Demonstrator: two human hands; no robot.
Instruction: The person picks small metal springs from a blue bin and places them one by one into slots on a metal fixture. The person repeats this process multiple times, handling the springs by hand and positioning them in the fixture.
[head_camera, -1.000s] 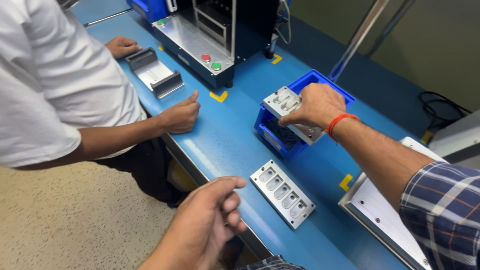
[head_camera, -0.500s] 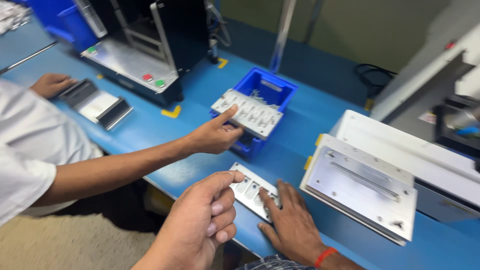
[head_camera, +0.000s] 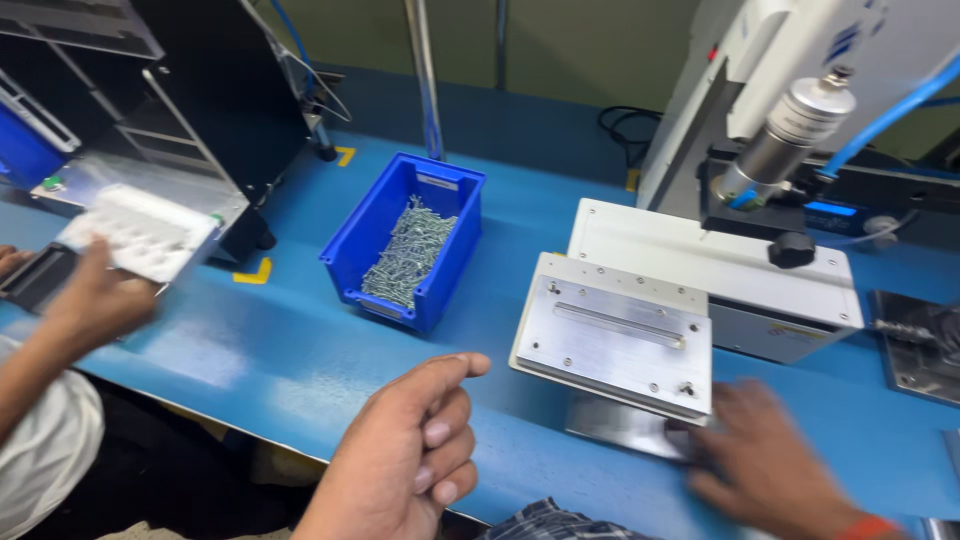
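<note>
Spanning the room, blue worktable (head_camera: 300, 370); walls seemingly olive.

Left hand (head_camera: 405, 460): at 6 o'clock of the view, forearm entering from the bottom edge. Fingers (head_camera: 440, 435) curled loosely inward, thumb extended toward 1 o'clock, nothing held; palm turned toward 3 o'clock. Hand hangs at the near edge, apparently touching nothing.

Right hand (head_camera: 765, 465): at 4 o'clock, blurred. Back of the hand faces up, fingers spread and pointing toward 10 o'clock, laid flat and low. Orange band on the wrist at the bottom edge. Contact under the fingertips cannot be judged through the blur.
</note>
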